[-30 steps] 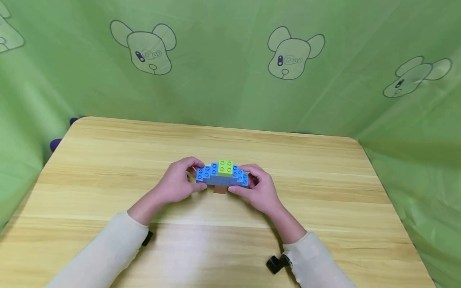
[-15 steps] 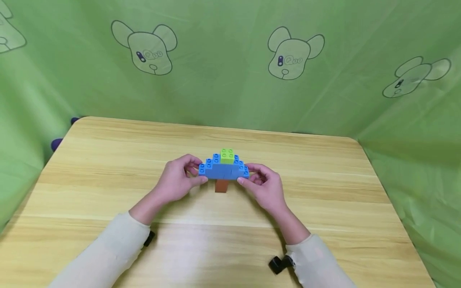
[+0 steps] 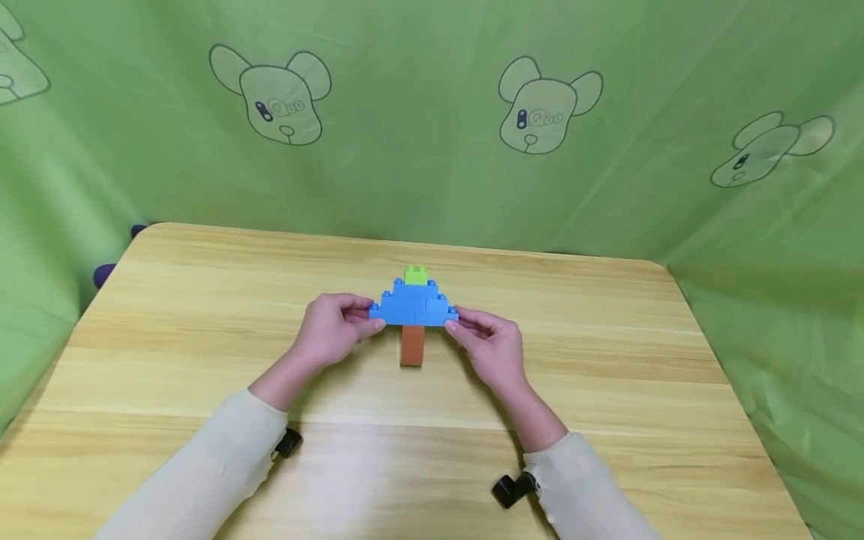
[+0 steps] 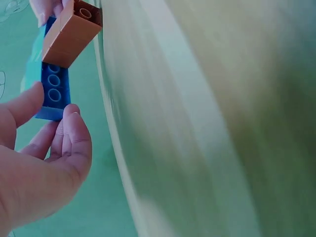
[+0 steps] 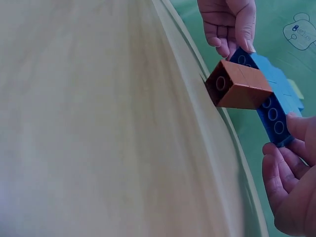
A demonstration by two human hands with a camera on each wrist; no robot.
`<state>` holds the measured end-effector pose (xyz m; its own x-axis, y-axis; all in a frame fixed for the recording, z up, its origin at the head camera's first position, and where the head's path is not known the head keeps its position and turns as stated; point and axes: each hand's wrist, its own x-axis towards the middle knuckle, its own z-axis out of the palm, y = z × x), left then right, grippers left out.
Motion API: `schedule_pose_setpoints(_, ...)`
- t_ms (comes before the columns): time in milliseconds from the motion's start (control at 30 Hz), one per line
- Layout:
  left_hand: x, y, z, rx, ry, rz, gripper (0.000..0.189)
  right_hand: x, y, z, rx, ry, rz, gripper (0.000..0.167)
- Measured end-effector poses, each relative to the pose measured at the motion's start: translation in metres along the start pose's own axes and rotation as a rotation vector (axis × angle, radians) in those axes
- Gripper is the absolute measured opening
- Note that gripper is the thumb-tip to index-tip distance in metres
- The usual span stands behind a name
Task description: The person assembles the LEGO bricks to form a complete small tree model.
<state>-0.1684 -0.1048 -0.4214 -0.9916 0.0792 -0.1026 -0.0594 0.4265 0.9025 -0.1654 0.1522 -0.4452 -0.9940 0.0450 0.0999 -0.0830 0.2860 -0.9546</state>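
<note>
Between both hands is a tree-shaped toy brick model, with a stepped blue crown (image 3: 410,304), one lime green brick (image 3: 415,276) on top and a brown trunk (image 3: 412,346) below. My left hand (image 3: 331,330) pinches the left end of the lowest blue row, thumb in front and fingers behind. The right end is pinched likewise by my right hand (image 3: 491,346). Both wrist views show the hollow underside of the blue bricks (image 4: 55,89) and the open bottom of the brown stack (image 5: 239,86), which is raised off the tabletop.
A wood-grain table (image 3: 594,360) lies beneath the hands. Green curtain (image 3: 418,150) with printed bear heads hangs behind and at both sides. Black wrist devices (image 3: 513,491) stick out from the sleeves.
The brick model has tilted upright, so its front face and more of the brown trunk show instead of the stud tops. Both hands kept hold of its ends.
</note>
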Motion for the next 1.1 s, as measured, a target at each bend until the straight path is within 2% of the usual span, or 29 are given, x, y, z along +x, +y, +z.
schedule_pose_setpoints(167, 0.002, -0.003, 0.002, 0.029, 0.024, -0.066, 0.037, 0.004, 0.005, 0.006, 0.008, 0.03, 0.039, 0.022)
schedule_pose_setpoints(433, 0.005, -0.006, 0.007, 0.142, 0.04, -0.076, 0.035, 0.008, 0.013, 0.012, 0.013, 0.036, 0.098, 0.018)
schedule_pose_setpoints(833, 0.01, -0.01, 0.009, 0.15, 0.062, -0.1, 0.033, 0.011, 0.013, 0.015, -0.101, 0.036, 0.137, 0.018)
schedule_pose_setpoints(1100, 0.01, -0.012, 0.011, 0.139, 0.083, -0.111, 0.032, 0.012, 0.012, 0.013, -0.093, 0.03, 0.166, 0.02)
